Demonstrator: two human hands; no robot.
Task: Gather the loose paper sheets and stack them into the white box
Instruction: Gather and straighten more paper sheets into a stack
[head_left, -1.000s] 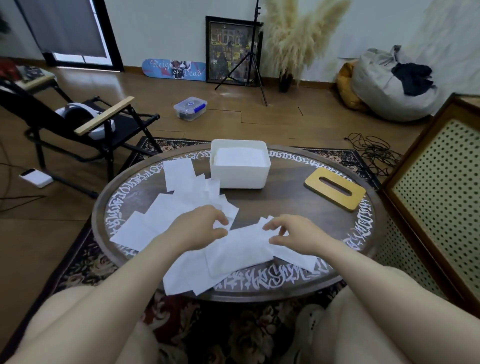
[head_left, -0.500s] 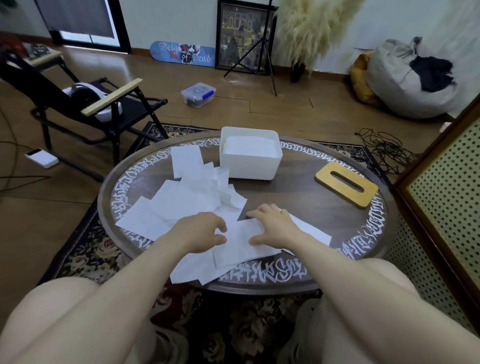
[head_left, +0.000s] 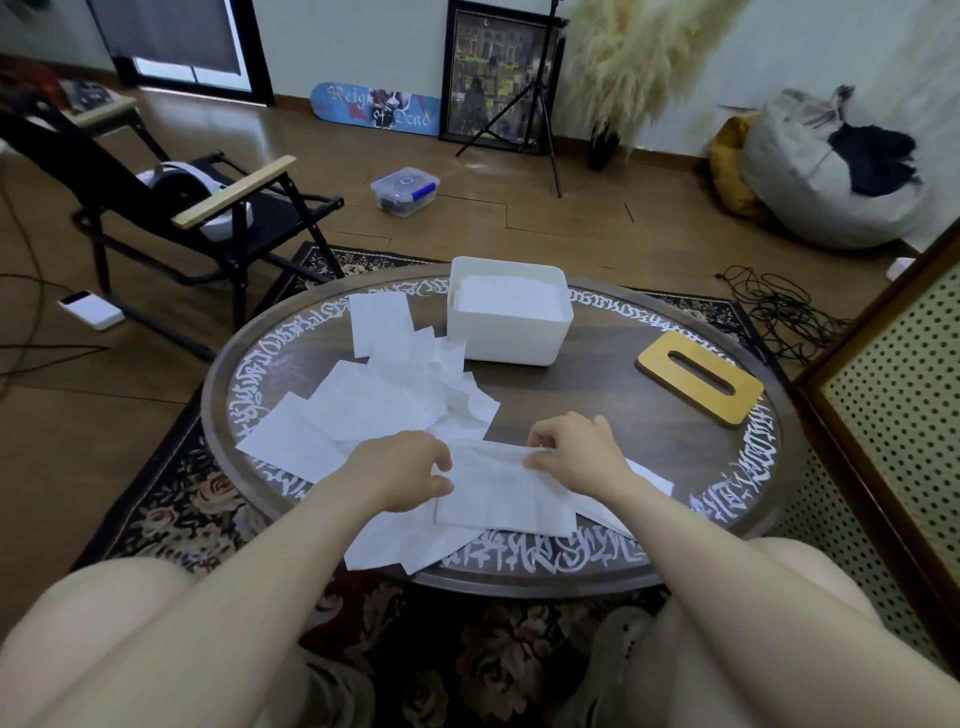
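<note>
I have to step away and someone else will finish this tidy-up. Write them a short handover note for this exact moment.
Left hand: pinches the left end of the near sheet.
Right hand: pinches the same sheet's far edge on the right.
White box: at the table's far side, already holding a stack of paper.
Loose sheets: spread left of the box toward the near rim; a few more lie under the held sheet.
Wooden slotted lid: on the table at right, untouched.
Left to do: gather what remains, square it up and stack it in the box.
</note>
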